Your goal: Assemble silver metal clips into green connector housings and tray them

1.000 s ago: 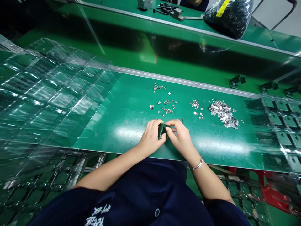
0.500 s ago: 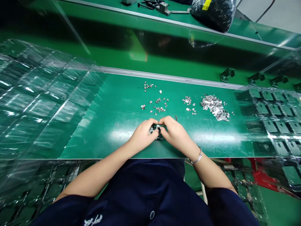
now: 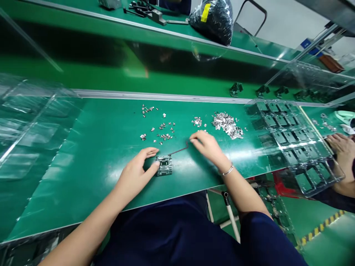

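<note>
Left hand (image 3: pixel 138 169) spread, thumb at the left edge of a dark square part (image 3: pixel 165 166) lying on the green table (image 3: pixel 111 133); right hand (image 3: pixel 208 146) curled just beside the bent tip of a thin dark rod (image 3: pixel 179 150), whether it pinches anything I cannot tell; beyond, small metal pieces (image 3: pixel 165 137), a silvery heap (image 3: pixel 227 125), then a black plastic bag (image 3: pixel 215 23)

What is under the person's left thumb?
The thumb of the left hand overlaps the left edge of a small dark part; that covered bit cannot be seen. The rest shows, on the green table.
</note>
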`<action>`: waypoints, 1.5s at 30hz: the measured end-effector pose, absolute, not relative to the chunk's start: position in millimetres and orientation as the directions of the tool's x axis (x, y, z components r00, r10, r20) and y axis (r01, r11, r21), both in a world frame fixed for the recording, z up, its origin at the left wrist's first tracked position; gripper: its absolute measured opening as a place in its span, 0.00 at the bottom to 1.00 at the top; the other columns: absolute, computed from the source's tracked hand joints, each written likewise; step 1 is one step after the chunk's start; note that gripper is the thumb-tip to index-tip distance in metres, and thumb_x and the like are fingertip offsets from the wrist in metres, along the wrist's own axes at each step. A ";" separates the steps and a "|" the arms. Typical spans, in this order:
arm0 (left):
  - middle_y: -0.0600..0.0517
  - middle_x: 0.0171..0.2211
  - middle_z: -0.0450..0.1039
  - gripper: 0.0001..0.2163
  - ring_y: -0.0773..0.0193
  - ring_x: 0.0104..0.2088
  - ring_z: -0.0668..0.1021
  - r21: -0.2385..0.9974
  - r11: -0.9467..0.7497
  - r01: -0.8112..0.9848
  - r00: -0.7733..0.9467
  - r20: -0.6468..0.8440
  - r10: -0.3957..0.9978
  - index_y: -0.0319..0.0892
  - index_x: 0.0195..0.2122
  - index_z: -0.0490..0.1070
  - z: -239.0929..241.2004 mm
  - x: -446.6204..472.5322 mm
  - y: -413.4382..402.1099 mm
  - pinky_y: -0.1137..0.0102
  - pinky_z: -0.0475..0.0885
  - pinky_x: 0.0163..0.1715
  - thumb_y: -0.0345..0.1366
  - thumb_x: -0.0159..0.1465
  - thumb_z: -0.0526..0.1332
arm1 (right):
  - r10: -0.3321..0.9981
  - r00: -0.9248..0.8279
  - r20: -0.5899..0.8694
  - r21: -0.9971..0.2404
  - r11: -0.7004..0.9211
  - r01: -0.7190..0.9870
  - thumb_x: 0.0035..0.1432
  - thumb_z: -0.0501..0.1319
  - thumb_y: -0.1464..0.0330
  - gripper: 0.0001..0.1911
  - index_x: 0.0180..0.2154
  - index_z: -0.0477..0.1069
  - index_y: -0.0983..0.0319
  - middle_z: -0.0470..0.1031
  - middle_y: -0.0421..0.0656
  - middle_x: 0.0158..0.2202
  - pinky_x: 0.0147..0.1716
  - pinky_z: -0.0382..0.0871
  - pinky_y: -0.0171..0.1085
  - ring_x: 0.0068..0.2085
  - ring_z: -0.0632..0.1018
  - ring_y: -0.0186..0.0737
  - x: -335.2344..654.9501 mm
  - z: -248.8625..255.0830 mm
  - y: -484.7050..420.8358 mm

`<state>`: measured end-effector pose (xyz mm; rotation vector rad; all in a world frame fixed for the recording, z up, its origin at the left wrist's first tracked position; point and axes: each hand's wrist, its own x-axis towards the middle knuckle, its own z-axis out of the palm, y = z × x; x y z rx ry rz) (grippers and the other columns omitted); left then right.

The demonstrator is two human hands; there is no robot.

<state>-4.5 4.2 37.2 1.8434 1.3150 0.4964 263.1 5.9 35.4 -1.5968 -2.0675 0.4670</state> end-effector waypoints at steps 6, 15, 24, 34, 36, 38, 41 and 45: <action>0.51 0.46 0.76 0.14 0.54 0.48 0.76 0.756 -0.084 0.649 0.317 -0.168 0.933 0.48 0.44 0.70 36.0 -23.6 6.5 0.69 0.73 0.30 0.46 0.62 0.54 | 0.960 -0.234 0.154 -0.303 0.271 0.914 0.61 0.57 0.74 0.06 0.35 0.72 0.61 0.73 0.45 0.38 0.45 0.63 0.47 0.42 0.71 0.45 350.5 10.6 22.9; 0.49 0.50 0.73 0.17 0.54 0.51 0.75 0.770 -0.090 0.632 0.349 -0.179 0.920 0.47 0.48 0.68 32.2 -24.4 6.2 0.59 0.72 0.48 0.46 0.62 0.54 | 0.892 -0.442 0.099 -0.024 0.446 0.895 0.65 0.52 0.70 0.10 0.35 0.70 0.61 0.70 0.44 0.36 0.58 0.48 0.54 0.40 0.69 0.44 347.8 12.5 29.6; 0.46 0.53 0.67 0.24 0.53 0.53 0.72 0.732 -0.296 0.613 0.563 -0.142 0.814 0.44 0.55 0.57 29.1 7.6 -2.5 0.58 0.68 0.53 0.37 0.57 0.59 | 0.886 -0.391 0.249 -0.396 0.461 0.794 0.62 0.53 0.70 0.06 0.31 0.65 0.60 0.70 0.41 0.32 0.56 0.55 0.50 0.37 0.70 0.40 281.7 33.5 0.6; 0.45 0.45 0.70 0.20 0.53 0.46 0.74 0.586 -0.554 0.591 0.638 0.082 0.766 0.41 0.50 0.59 37.3 12.2 -16.1 0.60 0.70 0.45 0.33 0.56 0.61 | 0.764 -0.582 0.279 -0.357 0.645 0.675 0.64 0.51 0.69 0.08 0.34 0.67 0.60 0.70 0.43 0.34 0.59 0.51 0.53 0.39 0.69 0.40 216.6 48.4 -21.8; 0.45 0.45 0.70 0.20 0.53 0.46 0.74 0.573 -0.568 0.591 0.644 0.090 0.760 0.41 0.50 0.59 40.2 10.6 -15.6 0.60 0.70 0.45 0.33 0.56 0.61 | 0.752 -0.596 0.281 -0.350 0.658 0.666 0.64 0.51 0.69 0.08 0.35 0.67 0.60 0.70 0.42 0.34 0.59 0.50 0.53 0.39 0.69 0.40 217.9 48.5 -20.8; 0.46 0.44 0.70 0.20 0.54 0.45 0.74 0.563 -0.579 0.590 0.649 0.097 0.755 0.41 0.49 0.60 42.8 9.4 -14.7 0.60 0.70 0.45 0.33 0.56 0.61 | 0.742 -0.605 0.288 -0.347 0.670 0.656 0.64 0.51 0.69 0.08 0.34 0.67 0.60 0.70 0.42 0.34 0.59 0.50 0.53 0.39 0.69 0.40 217.9 49.5 -21.5; 0.47 0.43 0.71 0.19 0.54 0.44 0.74 0.545 -0.589 0.597 0.655 0.092 0.750 0.41 0.49 0.60 46.4 8.2 -13.8 0.61 0.70 0.44 0.33 0.56 0.61 | 0.732 -0.610 0.303 -0.346 0.681 0.645 0.64 0.51 0.70 0.08 0.34 0.67 0.61 0.70 0.42 0.34 0.59 0.50 0.53 0.38 0.69 0.40 215.7 52.0 -24.4; 0.48 0.43 0.71 0.18 0.55 0.43 0.74 0.540 -0.591 0.600 0.673 0.060 0.738 0.42 0.48 0.61 51.2 7.0 -15.2 0.61 0.69 0.43 0.33 0.57 0.60 | 0.737 -0.607 0.298 -0.352 0.676 0.648 0.64 0.50 0.70 0.09 0.34 0.67 0.60 0.70 0.42 0.34 0.59 0.50 0.53 0.38 0.69 0.40 213.1 54.3 -26.0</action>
